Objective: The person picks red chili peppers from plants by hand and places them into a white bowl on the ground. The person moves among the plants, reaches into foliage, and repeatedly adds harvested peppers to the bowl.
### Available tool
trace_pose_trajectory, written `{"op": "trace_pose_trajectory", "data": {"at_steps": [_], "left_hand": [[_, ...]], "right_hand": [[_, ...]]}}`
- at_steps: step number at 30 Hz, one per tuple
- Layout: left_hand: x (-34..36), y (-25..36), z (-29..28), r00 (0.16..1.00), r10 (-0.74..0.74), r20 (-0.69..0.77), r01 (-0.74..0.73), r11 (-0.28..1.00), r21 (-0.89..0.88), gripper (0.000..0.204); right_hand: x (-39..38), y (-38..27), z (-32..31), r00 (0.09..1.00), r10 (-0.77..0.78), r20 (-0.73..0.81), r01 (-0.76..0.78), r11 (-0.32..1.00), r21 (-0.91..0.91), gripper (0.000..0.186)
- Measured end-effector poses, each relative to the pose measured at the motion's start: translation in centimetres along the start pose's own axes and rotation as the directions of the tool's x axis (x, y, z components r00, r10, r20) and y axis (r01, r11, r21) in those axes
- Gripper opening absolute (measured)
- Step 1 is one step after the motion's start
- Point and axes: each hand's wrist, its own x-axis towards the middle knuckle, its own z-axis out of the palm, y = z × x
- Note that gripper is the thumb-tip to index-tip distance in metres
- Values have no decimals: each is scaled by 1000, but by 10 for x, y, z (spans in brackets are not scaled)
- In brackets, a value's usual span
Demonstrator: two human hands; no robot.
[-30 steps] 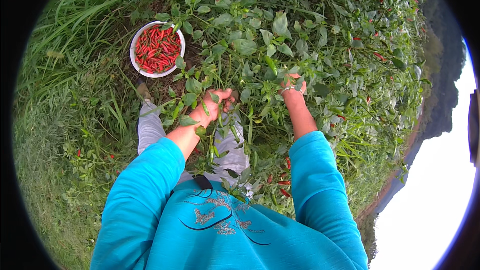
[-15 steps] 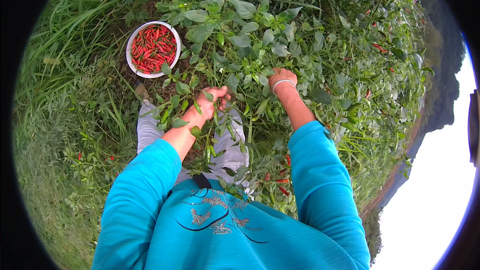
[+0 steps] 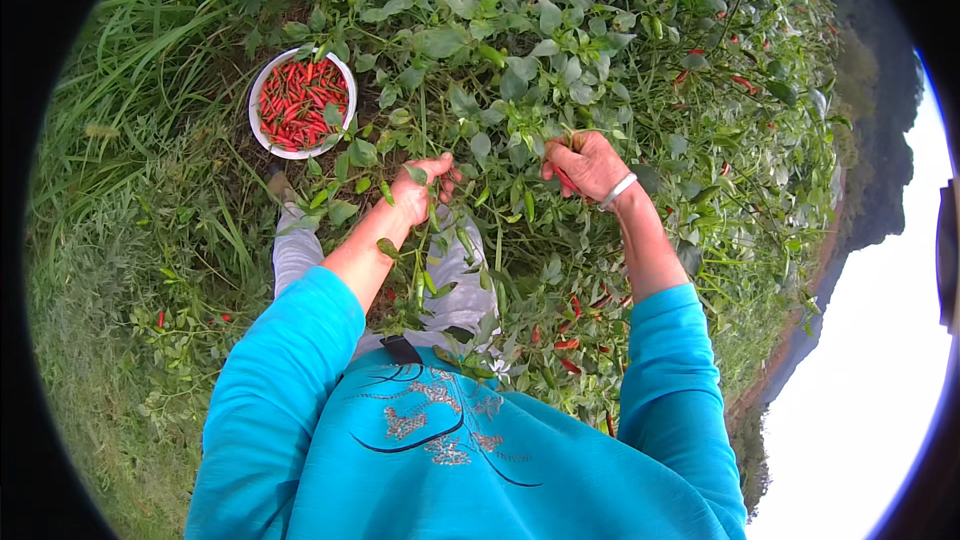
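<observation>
A single view, from a fisheye camera worn on the person's head, looks steeply down over the turquoise sweater (image 3: 450, 450) and forearms, which enter from the lower edge. It sits close above the chilli plants (image 3: 560, 70), which fill the middle and far part. A white bowl of red chillies (image 3: 300, 103) lies far left. The horizon and sky curve along the right rim, bent by the lens.
</observation>
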Motion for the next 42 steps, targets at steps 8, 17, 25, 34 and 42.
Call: {"op": "trace_pose_trajectory", "data": {"at_steps": [8,17,25,34,42], "left_hand": [[9,14,22,1000,5,22,-6,1000,31,26],[5,12,63,997,59,56,-53,992,-114,45],[-48,28,100,952,273,-142,-167,846,507,46],[-127,11,160,822,523,226,-380,206,902,36],[-160,6,169,479,503,719,-574,-440,691,25]], "right_hand": [[-174,-60,-8,915,-192,-355,346,827,444,15],[-266,6,5,761,-128,-636,615,452,646,11],[-285,110,19,671,263,-693,579,397,712,12],[-273,160,36,692,476,-543,395,381,836,17],[-255,145,55,629,464,-623,149,715,683,12]]}}
